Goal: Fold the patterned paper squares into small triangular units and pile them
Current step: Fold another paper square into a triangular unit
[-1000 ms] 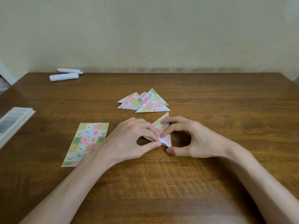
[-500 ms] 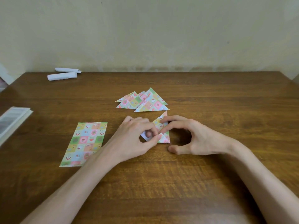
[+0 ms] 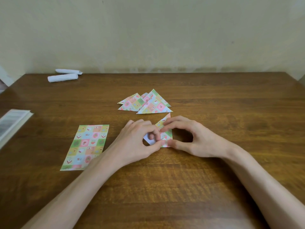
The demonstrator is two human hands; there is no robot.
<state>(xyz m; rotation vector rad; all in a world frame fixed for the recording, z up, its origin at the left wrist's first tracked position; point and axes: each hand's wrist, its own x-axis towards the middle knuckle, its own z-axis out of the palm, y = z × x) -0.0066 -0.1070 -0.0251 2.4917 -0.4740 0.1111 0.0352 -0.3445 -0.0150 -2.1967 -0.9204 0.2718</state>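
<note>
A half-folded patterned paper (image 3: pixel 166 134) lies on the wooden table (image 3: pixel 214 100) between my hands, its white underside showing at the left. My left hand (image 3: pixel 140 142) pinches its lower left flap with thumb and fingers. My right hand (image 3: pixel 189 138) holds its right side, forefinger on the upper point and thumb at the bottom corner. Behind them lies a pile of folded patterned triangles (image 3: pixel 146 103). A flat stack of unfolded patterned paper (image 3: pixel 86 146) lies to the left of my left hand.
Two rolled white papers (image 3: pixel 63 76) lie at the table's far left corner by the wall. A pale book or packet (image 3: pixel 11 123) sits at the left edge.
My left hand has brought the lower flap further over the piece, and my right thumb has moved in onto the paper's bottom corner. The pile and the flat stack are unchanged.
</note>
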